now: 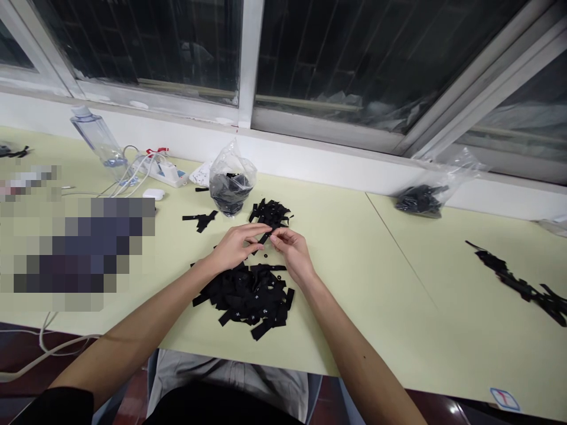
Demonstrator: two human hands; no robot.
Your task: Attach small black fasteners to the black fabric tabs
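Between my two hands is a short black fabric strip, held over the table. My left hand has its thumb and fingers closed on the strip's left side. From the other side, my right hand pinches its upper right end with thumb and forefinger. Below my hands lies a large heap of black fabric strips, some bearing small white marks. A smaller pile of black strips sits just beyond my fingertips. Two tiny black rings rest on the table near my right hand.
Behind the piles stands a clear bag of black pieces; another plastic bag lies right. Loose black strips are at left, a black strand at far right. A water bottle and power strip stand back left.
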